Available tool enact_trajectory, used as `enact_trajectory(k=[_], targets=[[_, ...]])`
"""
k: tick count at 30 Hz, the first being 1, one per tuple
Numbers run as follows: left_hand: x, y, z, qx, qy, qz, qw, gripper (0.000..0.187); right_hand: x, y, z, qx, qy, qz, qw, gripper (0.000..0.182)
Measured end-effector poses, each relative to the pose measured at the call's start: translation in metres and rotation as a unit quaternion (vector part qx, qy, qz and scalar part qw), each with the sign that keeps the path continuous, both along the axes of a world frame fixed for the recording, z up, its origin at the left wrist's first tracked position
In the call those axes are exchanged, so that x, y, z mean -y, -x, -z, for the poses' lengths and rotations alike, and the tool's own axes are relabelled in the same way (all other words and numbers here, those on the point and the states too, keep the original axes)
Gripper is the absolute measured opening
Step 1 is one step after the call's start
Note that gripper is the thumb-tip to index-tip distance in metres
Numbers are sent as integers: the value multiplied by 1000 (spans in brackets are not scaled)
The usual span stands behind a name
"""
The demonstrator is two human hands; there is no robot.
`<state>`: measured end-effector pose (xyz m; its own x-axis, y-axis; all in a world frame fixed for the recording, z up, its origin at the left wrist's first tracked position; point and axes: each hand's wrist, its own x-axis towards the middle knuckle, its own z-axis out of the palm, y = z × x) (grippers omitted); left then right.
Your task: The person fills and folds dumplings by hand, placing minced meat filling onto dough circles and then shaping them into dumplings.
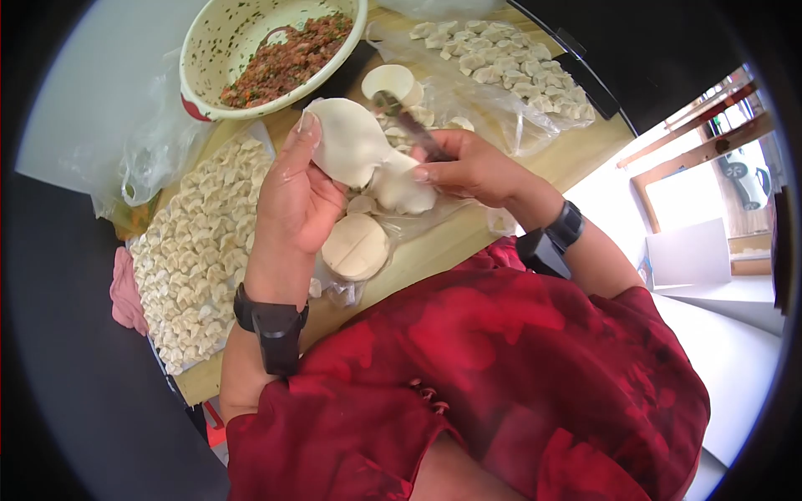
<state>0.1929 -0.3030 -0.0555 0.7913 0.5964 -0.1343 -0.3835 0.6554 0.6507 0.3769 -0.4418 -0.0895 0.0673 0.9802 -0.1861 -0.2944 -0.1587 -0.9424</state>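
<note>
My left hand (296, 188) is raised over the wooden board and holds a thin round dumpling wrapper (351, 142) between thumb and fingers. My right hand (472, 171) grips a slim dark-handled utensil (409, 125) and also touches a second wrapper (405, 190) that overlaps the first. Just below the hands, stacks of round wrappers (357, 245) lie on clear plastic. A cream bowl (219, 33) at the top holds minced meat filling (288, 58) with a spoon in it.
Many folded dumplings (196, 250) cover a tray at the left. More dumplings (505, 63) lie on plastic at the top right. A small wrapper stack (393, 81) stands beside the bowl. The wooden board (568, 154) runs to the right. My red sleeve (501, 376) fills the foreground.
</note>
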Motion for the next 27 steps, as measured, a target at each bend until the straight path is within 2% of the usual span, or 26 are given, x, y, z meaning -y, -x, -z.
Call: enact_trajectory(k=[2,5,9,11,12,13,14,15,16,17,19,23,25,27], targets=[[-5,2,-2,-48,-16,-37,998,35,10,-5,-5,-2,9,4,1000,20],[-8,6,-1,-37,-14,-60,997,38,17,-14,-5,24,22,18,999,19],[-10,10,-2,-29,3,-102,994,32,21,-24,-9,71,48,38,996,22],[-14,14,-1,-24,21,-121,992,34,23,-29,-15,146,74,72,984,23],[-16,16,0,-21,20,-127,991,34,24,-33,-24,238,108,68,963,23],[-19,19,1,-8,33,-105,994,35,25,-40,-21,242,105,61,963,23],[-22,22,2,6,44,-84,995,36,27,-47,-14,386,54,85,917,23],[-23,24,2,13,41,-94,995,36,26,-52,-13,522,-3,107,846,25],[-22,24,1,-26,31,-105,994,36,26,-52,-20,536,41,138,832,24],[-20,23,-1,-64,23,-117,991,36,22,-52,-27,544,27,132,828,24],[-21,25,-4,-69,30,-150,986,36,13,-51,-42,484,9,169,859,19],[-35,29,6,-85,35,-173,981,34,-23,-37,-84,472,-37,113,873,19],[-43,31,8,-75,65,-180,979,34,-54,-36,-99,597,-145,39,788,20],[-49,32,10,-77,61,-176,979,34,-92,-32,-104,609,-159,27,776,19]])
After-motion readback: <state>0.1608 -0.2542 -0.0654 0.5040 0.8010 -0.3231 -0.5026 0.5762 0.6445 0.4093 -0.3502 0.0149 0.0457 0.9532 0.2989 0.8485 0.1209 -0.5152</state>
